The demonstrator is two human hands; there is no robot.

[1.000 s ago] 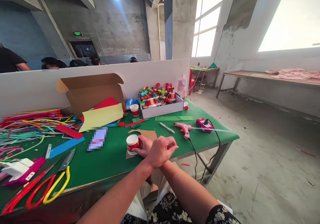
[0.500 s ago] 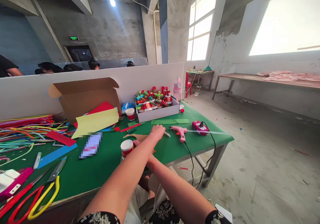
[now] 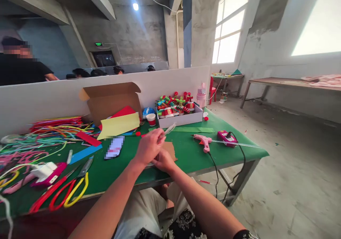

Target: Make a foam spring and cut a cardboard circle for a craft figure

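My left hand [image 3: 151,144] is closed over the table's front part, gripping a small whitish, translucent packet-like thing [image 3: 170,128] that sticks out past its fingertips. Just below and touching it, my right hand [image 3: 163,159] is curled shut around a paper cup [image 3: 149,165]. Only a pale bit of the cup shows beneath the hands. A torn piece of brown cardboard [image 3: 170,150] lies on the green tabletop behind my right hand. To the right rests a pink glue gun [image 3: 204,142] with a clear glue stick in its back.
A box [image 3: 181,118] of colourful cup figures stands at the back, beside a red-and-white paper cup [image 3: 151,120]. Leftward lie a phone [image 3: 114,147], scissors [image 3: 77,189], pipe cleaners [image 3: 48,136] and yellow paper [image 3: 118,126]. A magenta power strip [image 3: 226,138] sits right. People are beyond the white partition [image 3: 53,93].
My left hand has picked up the translucent thing from the table and come back left, over my right hand. The cup is now mostly covered. The view has turned slightly left.
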